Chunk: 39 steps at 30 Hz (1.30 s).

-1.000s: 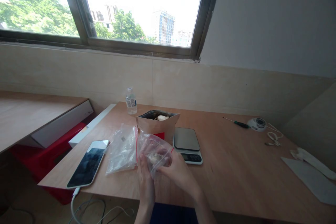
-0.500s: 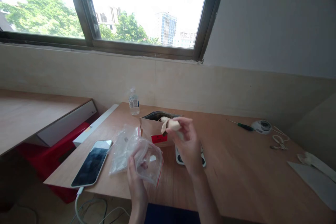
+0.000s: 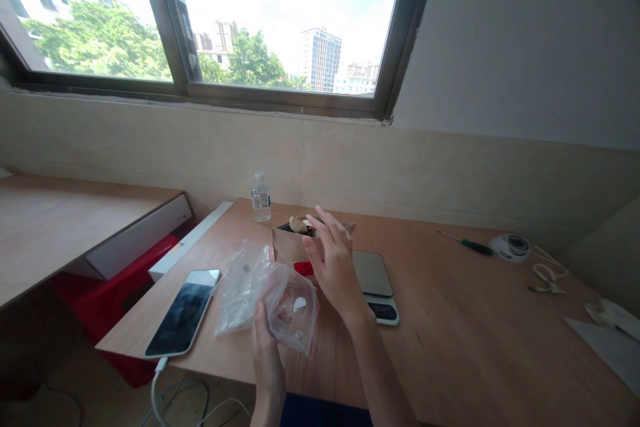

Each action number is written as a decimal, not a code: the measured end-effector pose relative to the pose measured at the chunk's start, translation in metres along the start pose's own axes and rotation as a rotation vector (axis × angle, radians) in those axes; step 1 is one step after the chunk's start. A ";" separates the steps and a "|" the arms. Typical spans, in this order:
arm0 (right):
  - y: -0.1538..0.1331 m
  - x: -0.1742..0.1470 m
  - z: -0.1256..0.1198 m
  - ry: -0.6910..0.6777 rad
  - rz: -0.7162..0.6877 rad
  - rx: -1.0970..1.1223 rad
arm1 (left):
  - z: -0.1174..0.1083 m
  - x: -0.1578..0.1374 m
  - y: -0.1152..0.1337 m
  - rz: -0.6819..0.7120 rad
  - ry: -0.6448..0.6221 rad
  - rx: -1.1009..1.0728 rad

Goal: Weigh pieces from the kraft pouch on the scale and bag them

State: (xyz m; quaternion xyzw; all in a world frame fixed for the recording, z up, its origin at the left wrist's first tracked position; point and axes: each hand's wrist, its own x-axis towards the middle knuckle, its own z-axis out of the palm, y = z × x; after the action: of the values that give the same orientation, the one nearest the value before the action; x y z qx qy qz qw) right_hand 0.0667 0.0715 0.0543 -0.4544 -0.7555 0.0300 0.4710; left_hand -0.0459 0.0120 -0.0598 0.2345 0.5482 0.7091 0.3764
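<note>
My left hand is closed on a clear zip bag with a red edge; its mouth gapes to the right. Under and beside it lies more clear plastic packaging. A brown paper pouch with a red label stands just beyond, its top open. Cream-coloured pieces show in that opening; their kind is unclear. My right hand is raised in front of the pouch with fingers apart, and I see nothing between them. It hides part of the pouch.
A digital scale stands right of the pouch. To the left lies a phone on a charging cable; a water bottle stands behind. Further right are a screwdriver, a dome camera and a white cable.
My right hand has let go of the cream-coloured piece and its fingers have spread. The hand has shifted slightly left, uncovering the scale. My left hand still holds the zip bag.
</note>
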 end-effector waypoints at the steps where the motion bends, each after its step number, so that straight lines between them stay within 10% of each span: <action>1: -0.001 0.003 0.001 -0.037 -0.006 -0.005 | 0.000 -0.001 -0.002 -0.010 -0.010 0.011; 12: -0.010 -0.010 -0.010 0.009 0.056 0.035 | 0.005 -0.007 0.009 -0.036 -0.239 -0.087; 25: 0.015 -0.092 -0.008 0.174 0.786 0.680 | 0.012 -0.020 0.020 0.124 -0.521 0.215; 34: 0.032 -0.116 0.015 0.236 0.761 0.592 | 0.011 -0.016 0.030 -0.010 -0.707 0.312; 39: 0.030 -0.119 0.023 0.154 0.867 0.656 | 0.001 -0.007 0.031 -0.029 -0.611 0.361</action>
State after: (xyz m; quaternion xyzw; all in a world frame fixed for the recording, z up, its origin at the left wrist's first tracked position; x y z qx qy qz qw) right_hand 0.0867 0.0125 -0.0540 -0.5542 -0.4132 0.4220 0.5866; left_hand -0.0496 0.0033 -0.0291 0.4908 0.5301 0.4922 0.4856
